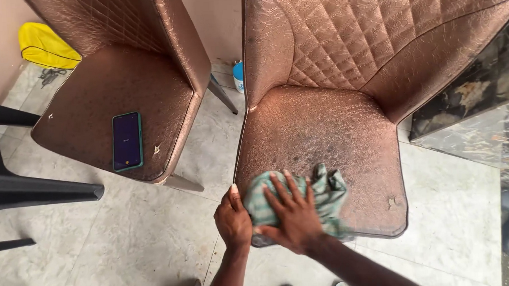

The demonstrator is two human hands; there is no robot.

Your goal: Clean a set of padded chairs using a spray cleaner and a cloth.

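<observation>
Surface: floor of pale grey marbled tiles [139,243], joints visible, slightly dull. Two chairs stood on it side by side.

Right chair: copper-brown textured leatherette chair with diamond-quilted backrest [342,83]. Its seat showed dark smudges across the middle and a small tear near the 4 o'clock corner. A crumpled green-and-white checked cloth [324,194] lay on the front edge of this seat, at 6 o'clock of the seat pad.

Hands: right hand [291,212] was laid flat on the cloth, fingers spread, pressing it onto the seat. Left hand [233,220] was just beside it at 9 o'clock, curled over the front-left corner of the seat, thumb touching the cloth edge. The hands were close together, nearly touching.

Left chair: matching copper-brown leatherette chair [111,91], with a dark smartphone in a teal case [127,141] lying flat, screen up, near the seat's front edge.

Room: a yellow bag [45,46] at 10 o'clock against a pinkish wall; a small blue-and-white container [238,76] on the floor between the chairs at 12 o'clock; black plastic furniture legs [36,193] at 9 o'clock; a dark marbled glossy slab [478,95] at 3 o'clock. Sandal tips showed at 6 o'clock.
</observation>
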